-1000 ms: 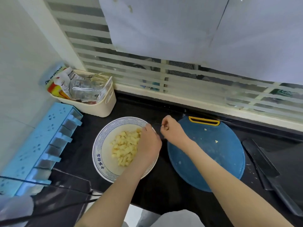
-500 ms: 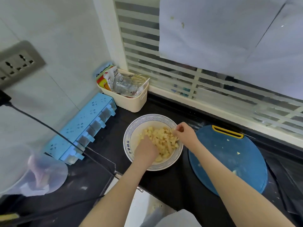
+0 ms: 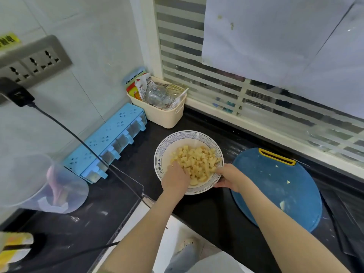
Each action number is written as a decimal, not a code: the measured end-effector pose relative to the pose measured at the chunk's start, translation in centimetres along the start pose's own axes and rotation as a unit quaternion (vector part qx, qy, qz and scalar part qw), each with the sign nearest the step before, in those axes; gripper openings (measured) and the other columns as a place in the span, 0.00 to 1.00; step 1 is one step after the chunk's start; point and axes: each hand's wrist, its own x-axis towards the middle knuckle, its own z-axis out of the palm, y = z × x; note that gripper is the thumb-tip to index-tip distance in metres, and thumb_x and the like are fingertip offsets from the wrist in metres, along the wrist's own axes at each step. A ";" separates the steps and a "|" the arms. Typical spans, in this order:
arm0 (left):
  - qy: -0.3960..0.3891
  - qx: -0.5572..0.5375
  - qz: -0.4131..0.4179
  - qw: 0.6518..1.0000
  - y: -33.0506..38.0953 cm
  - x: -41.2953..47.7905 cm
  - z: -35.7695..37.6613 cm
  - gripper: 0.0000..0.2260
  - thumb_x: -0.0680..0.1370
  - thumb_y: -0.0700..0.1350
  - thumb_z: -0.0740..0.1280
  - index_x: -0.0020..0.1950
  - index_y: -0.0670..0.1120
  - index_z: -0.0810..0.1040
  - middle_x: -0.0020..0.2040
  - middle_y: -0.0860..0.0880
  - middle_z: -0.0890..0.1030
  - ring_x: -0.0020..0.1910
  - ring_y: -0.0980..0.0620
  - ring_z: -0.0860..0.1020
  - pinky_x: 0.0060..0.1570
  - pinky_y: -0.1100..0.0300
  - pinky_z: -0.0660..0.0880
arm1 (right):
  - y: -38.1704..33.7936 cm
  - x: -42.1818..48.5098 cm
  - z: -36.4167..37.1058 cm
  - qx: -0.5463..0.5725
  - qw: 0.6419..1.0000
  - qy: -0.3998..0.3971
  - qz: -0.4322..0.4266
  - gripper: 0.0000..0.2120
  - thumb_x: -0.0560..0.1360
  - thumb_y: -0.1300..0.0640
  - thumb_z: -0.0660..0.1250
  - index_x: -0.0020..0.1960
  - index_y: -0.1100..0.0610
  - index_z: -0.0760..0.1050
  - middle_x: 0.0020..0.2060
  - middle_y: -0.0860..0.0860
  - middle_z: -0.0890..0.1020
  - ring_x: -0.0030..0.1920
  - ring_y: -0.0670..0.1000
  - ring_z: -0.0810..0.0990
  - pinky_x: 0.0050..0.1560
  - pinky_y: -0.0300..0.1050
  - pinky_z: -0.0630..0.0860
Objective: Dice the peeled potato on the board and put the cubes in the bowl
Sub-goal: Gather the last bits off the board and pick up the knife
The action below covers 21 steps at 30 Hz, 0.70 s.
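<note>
– Black surface (image 3: 206, 213) under a slatted window, tiled wall on the left. What sits on it?

– Bowl (image 3: 163, 150), white with a blue patterned rim, mid-surface. Round blue cutting board (image 3: 266, 194) with a yellow handle slot just right of it. Cream basket (image 3: 163, 115) of packets behind the bowl, in the corner. Light blue spice box (image 3: 110, 142) along the wall.

– Potato?

– Diced. Potato cubes (image 3: 197, 160) are heaped in the bowl. A few small scraps (image 3: 288, 181) lie scattered on the board; no whole potato is on it.

– Left hand?

– Left hand (image 3: 175, 181) is over the bowl's near side, back of the hand up, reaching down into the cubes. Its fingers are buried in the heap, so I cannot tell whether they hold anything.

– Right hand?

– Right hand (image 3: 229, 177) is at the bowl's right rim. Fingers (image 3: 216, 170) curl over the rim, tips touching the cubes, with the thumb against the outside below. It grips the bowl by the edge.

– Anything else?

– Socket panel (image 3: 35, 62) on the wall with a black plug (image 3: 16, 93) in it, cable trailing down across the surface. Clear plastic jug (image 3: 39, 184) at the far left.
</note>
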 end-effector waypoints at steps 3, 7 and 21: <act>0.065 -0.027 -0.014 0.997 -0.5 -0.2 -0.1 0.17 0.81 0.51 0.55 0.65 0.41 0.65 0.56 0.45 0.73 0.50 0.46 0.77 0.39 0.56 0.70 | 0.1 0.0 1.4 0.047 0.999 0.004 -0.011 0.11 0.78 0.67 0.64 0.60 0.63 0.76 0.54 0.60 0.82 0.52 0.58 0.82 0.33 0.46 0.81; 0.152 -0.109 -0.030 0.982 -2.0 -0.4 -0.7 0.13 0.79 0.44 0.60 0.62 0.42 0.65 0.56 0.46 0.71 0.47 0.50 0.71 0.38 0.57 0.68 | -0.3 0.4 3.9 0.079 0.996 0.028 -0.025 0.07 0.80 0.67 0.61 0.54 0.61 0.75 0.51 0.59 0.82 0.48 0.58 0.83 0.31 0.46 0.81; -0.133 -0.595 -0.317 0.726 -3.6 1.3 -0.6 0.18 0.78 0.60 0.62 0.44 0.44 0.75 0.30 0.49 0.70 0.26 0.55 0.64 0.23 0.66 0.66 | -1.2 1.4 11.7 0.138 0.989 -0.053 -0.016 0.16 0.78 0.70 0.58 0.64 0.64 0.73 0.51 0.63 0.83 0.44 0.62 0.85 0.39 0.50 0.83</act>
